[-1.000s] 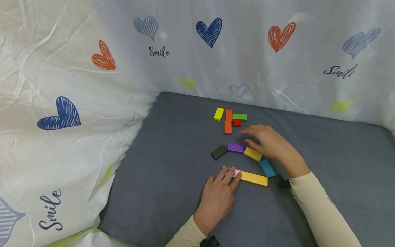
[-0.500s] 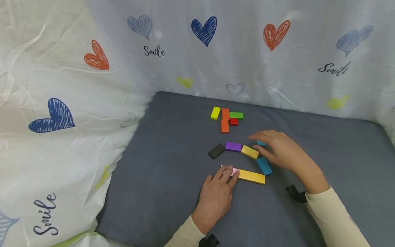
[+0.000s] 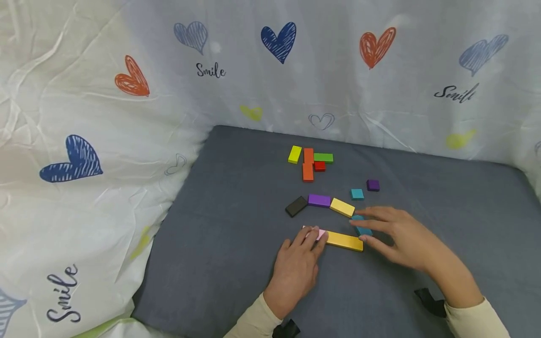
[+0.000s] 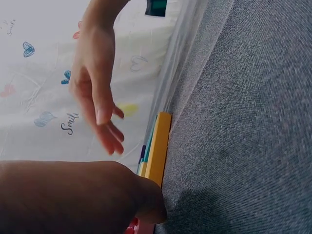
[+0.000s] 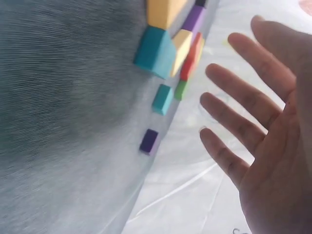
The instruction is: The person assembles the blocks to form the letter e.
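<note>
In the head view my left hand [image 3: 295, 277] rests its fingertips on a pink block [image 3: 322, 235], which they partly cover. A long yellow block [image 3: 344, 241] continues from its right end. My right hand [image 3: 401, 239], fingers spread and holding nothing, hovers over a blue block [image 3: 362, 226] that it partly hides. The right wrist view shows these fingers [image 5: 246, 102] apart from the blocks. From the blue block, a curved row runs left through a pale yellow block [image 3: 342, 207], a purple block [image 3: 319, 200] and a black block [image 3: 296, 206].
Beyond the row lie a small turquoise block [image 3: 357, 194] and a small dark purple block [image 3: 373, 185]. Farther back are orange blocks [image 3: 308, 172], a green block [image 3: 323, 158], a red block [image 3: 320, 166] and a yellow block [image 3: 294, 154]. A patterned curtain [image 3: 236, 94] borders the grey surface.
My right hand has moved right and toward me, uncovering the small turquoise and dark purple blocks, and now hovers over the blue block. My left hand stays on the pink block.
</note>
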Available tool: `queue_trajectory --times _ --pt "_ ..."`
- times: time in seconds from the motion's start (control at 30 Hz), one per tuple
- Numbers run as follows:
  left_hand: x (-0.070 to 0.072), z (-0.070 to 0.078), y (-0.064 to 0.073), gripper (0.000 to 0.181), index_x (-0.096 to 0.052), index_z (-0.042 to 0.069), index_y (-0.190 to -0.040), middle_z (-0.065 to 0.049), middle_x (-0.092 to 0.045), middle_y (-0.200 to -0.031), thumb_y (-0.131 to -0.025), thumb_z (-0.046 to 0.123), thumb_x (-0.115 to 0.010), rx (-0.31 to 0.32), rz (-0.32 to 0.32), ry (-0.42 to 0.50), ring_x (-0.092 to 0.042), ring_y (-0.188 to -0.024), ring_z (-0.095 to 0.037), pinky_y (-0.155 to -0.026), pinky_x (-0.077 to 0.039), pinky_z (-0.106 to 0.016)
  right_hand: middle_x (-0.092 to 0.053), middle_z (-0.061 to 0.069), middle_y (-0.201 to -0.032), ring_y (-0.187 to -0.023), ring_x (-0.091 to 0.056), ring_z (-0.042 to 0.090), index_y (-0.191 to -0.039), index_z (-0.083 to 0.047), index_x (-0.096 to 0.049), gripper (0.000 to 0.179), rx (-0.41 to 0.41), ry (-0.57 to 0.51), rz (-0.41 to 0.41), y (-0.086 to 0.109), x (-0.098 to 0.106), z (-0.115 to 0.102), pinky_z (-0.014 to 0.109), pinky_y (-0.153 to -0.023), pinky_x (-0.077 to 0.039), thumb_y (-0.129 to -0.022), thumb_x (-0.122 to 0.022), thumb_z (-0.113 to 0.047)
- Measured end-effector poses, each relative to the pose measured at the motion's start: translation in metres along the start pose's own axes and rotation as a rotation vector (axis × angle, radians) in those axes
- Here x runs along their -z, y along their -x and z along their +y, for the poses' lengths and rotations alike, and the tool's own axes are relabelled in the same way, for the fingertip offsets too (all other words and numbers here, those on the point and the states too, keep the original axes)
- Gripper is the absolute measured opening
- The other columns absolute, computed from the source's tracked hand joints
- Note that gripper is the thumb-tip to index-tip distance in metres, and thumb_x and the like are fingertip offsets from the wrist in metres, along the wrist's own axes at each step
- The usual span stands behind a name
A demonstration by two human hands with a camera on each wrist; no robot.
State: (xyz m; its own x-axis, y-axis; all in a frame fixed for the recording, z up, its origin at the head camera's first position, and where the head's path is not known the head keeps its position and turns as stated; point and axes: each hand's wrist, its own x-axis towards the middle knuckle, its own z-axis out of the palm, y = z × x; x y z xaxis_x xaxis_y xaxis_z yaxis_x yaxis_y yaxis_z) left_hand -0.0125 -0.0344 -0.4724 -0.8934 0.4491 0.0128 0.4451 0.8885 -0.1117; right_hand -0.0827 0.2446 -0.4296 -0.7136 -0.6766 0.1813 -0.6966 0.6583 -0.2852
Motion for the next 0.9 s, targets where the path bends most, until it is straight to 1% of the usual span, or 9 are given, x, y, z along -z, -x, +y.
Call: queue_trajectory --times 0.17,0.3,0.43,0.53,0.67,0.9 --pt "0.001 0.0 -0.001 0.074 -0.044 0.033 -0.162 0.009 -0.045 -0.164 -0.096 0.044 -0.075 0.008 -0.016 0.002 -0.04 -0.151 -0.015 -0.088 -0.052 -0.037 -0.061 0.0 -0.149 -0.133 -0.06 0.032 -0.14 -0.036 -0.07 0.046 -0.027 0.018 0.008 0.015 -0.006 -0.009 0.063 -0.101 -0.047 -0.095 -0.08 -0.038" --pt "0.001 0.0 -0.001 0.074 -0.044 0.033 -0.163 0.008 -0.044 -0.164 -0.096 0.044 -0.075 0.01 -0.023 0.006 -0.039 -0.151 -0.016 -0.089 -0.053 -0.037 -0.057 -0.002 -0.153 -0.134 -0.056 0.03 -0.142 -0.041 -0.068 0.048 -0.068 0.047 -0.018 0.024 -0.013 -0.014 0.063 -0.1 -0.048 -0.095 -0.077 -0.046" --pt "0.0 0.0 -0.002 0.074 -0.045 0.033 -0.162 0.008 -0.045 -0.163 -0.096 0.043 -0.076 0.01 -0.029 0.019 -0.039 -0.151 -0.016 -0.089 -0.053 -0.037 -0.056 -0.003 -0.154 -0.134 -0.052 0.027 -0.144 -0.044 -0.065 0.05 -0.112 0.065 -0.046 0.03 -0.019 -0.016 0.063 -0.099 -0.048 -0.095 -0.076 -0.051" --pt "0.0 0.0 -0.002 0.073 -0.046 0.033 -0.162 0.008 -0.046 -0.163 -0.096 0.042 -0.076 0.01 -0.03 0.034 -0.039 -0.15 -0.016 -0.09 -0.054 -0.037 -0.056 -0.003 -0.154 -0.132 -0.051 0.025 -0.141 -0.046 -0.067 0.048 -0.126 0.068 -0.047 0.033 -0.023 -0.016 0.062 -0.098 -0.048 -0.095 -0.076 -0.052" --pt "-0.001 -0.001 -0.001 0.07 -0.049 0.033 -0.16 0.008 -0.048 -0.161 -0.096 0.04 -0.076 0.011 -0.012 0.056 -0.041 -0.148 -0.016 -0.089 -0.054 -0.037 -0.058 -0.003 -0.151 -0.128 -0.054 0.024 -0.134 -0.046 -0.072 0.04 -0.138 0.073 -0.051 0.035 -0.026 -0.016 0.06 -0.096 -0.049 -0.095 -0.075 -0.054" --pt "-0.004 0.0 -0.003 0.061 -0.055 0.032 -0.156 0.006 -0.054 -0.156 -0.097 0.037 -0.073 0.019 0.051 0.094 -0.046 -0.144 -0.017 -0.086 -0.056 -0.036 -0.058 -0.004 -0.152 -0.126 -0.057 0.023 -0.134 -0.045 -0.072 0.04 -0.168 0.089 -0.072 0.037 -0.027 -0.019 0.057 -0.097 -0.048 -0.095 -0.074 -0.055"
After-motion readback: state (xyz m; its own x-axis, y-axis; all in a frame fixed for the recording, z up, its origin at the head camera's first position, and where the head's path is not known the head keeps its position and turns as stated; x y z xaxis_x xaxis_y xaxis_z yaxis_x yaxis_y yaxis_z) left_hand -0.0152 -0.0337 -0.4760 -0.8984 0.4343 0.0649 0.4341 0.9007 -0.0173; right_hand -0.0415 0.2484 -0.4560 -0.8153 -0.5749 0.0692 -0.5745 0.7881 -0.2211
